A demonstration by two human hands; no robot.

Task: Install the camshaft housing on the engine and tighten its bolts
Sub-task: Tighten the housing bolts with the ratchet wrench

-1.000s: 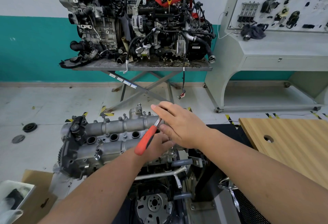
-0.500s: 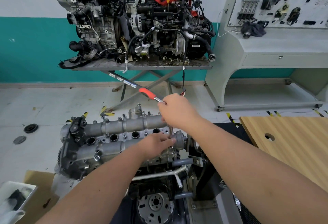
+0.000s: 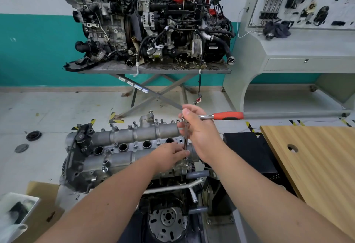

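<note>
The ratchet wrench [image 3: 221, 116] is gripped at its head by the right hand [image 3: 199, 129], fingers curled round it, its extension [image 3: 185, 139] standing down onto a bolt at the right end of the camshaft housing [image 3: 132, 146], which is seated on the engine [image 3: 153, 185]. The socket end is pinched and steadied by the left hand [image 3: 171, 155] — should the extension be tilted, the socket could slip and the bolt head be rounded. At the lower left corner a cardboard box [image 3: 44, 202] is seen, and a white tray [image 3: 11, 210] — its dark contents too blurred to name.
</note>
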